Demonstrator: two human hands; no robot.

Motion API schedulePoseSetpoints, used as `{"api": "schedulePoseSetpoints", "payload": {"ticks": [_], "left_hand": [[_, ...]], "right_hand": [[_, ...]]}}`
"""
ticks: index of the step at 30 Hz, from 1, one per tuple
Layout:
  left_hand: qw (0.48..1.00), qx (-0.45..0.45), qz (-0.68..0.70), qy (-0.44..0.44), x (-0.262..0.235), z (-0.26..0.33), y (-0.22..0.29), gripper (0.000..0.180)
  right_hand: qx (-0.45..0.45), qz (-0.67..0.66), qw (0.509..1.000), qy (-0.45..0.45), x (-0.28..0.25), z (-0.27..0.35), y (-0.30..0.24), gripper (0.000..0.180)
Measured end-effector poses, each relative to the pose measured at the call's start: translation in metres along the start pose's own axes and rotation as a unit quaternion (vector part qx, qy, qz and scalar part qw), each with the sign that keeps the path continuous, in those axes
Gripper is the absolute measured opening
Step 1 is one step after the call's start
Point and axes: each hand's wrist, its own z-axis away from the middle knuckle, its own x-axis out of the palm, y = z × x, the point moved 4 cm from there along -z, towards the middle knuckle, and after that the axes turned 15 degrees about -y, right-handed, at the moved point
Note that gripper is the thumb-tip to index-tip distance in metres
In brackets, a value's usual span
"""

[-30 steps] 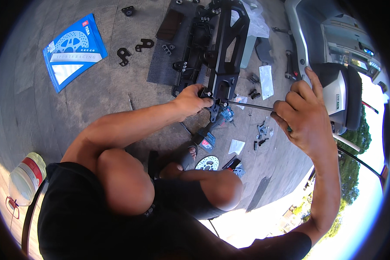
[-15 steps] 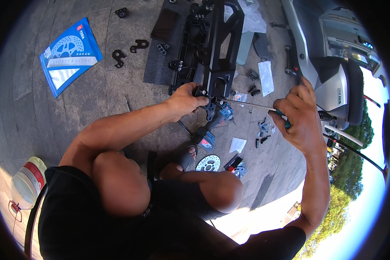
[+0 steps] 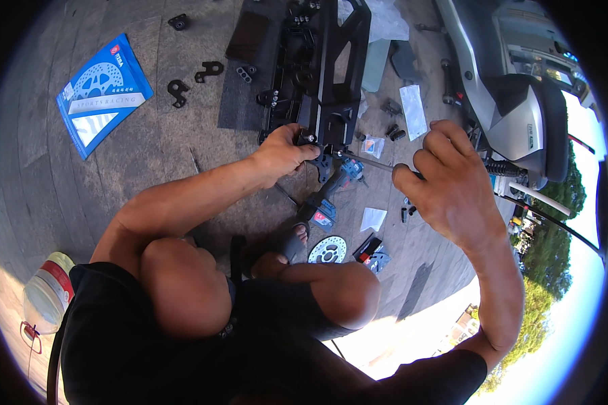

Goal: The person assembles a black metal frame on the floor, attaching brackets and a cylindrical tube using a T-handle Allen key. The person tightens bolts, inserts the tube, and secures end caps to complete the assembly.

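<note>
The floor [image 3: 172,138] bears a blue pouch [image 3: 105,94], contents unclear; left hand [image 3: 280,152] grips a black frame [image 3: 326,84], right hand [image 3: 449,185] a screwdriver [image 3: 370,161].

We get bright daylight at right, sky [image 3: 574,287] blown white; floor [image 3: 162,142] shaded, dim; straight edges bowing toward 1 dark fisheye rim; left knee [image 3: 186,290] soft.

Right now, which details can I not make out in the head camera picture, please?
In the head view:
- Handle of the screwdriver: mostly hidden by the right hand.
- Its tip: too small to tell how it sits.
- Far end of the black frame: cut off by the upper edge.
- What lies under the left hand: hidden by it.
</note>
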Motion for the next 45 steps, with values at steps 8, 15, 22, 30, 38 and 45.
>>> {"api": "schedulePoseSetpoints", "payload": {"ticks": [8, 15, 22, 30, 38, 45], "left_hand": [[0.998, 0.027, 0.050, 0.003, 0.000, -0.008, -0.011, 0.023], [0.996, 0.051, 0.071, 0.030, 0.003, -0.007, -0.013, 0.021], [0.998, 0.042, 0.049, 0.012, 0.001, -0.005, -0.011, 0.021], [0.999, -0.024, -0.027, 0.003, -0.004, 0.004, -0.001, 0.027], [0.990, -0.063, -0.078, -0.099, -0.021, 0.010, 0.015, 0.047], [0.990, 0.007, -0.134, -0.038, -0.065, 0.011, 0.081, 0.054]], "right_hand": [[0.177, -0.203, 0.960, -0.071, 0.009, 0.001, 0.020, 0.026], [0.244, -0.292, 0.923, -0.052, 0.012, 0.003, 0.019, 0.028], [0.250, -0.255, 0.932, -0.067, 0.012, 0.004, 0.018, 0.019], [0.210, -0.265, 0.941, 0.009, 0.001, 0.045, 0.051, 0.015], [0.481, -0.469, 0.716, 0.191, 0.277, 0.135, 0.010, 0.040], [0.647, -0.395, 0.648, 0.073, 0.510, 0.081, -0.141, 0.056]]}}
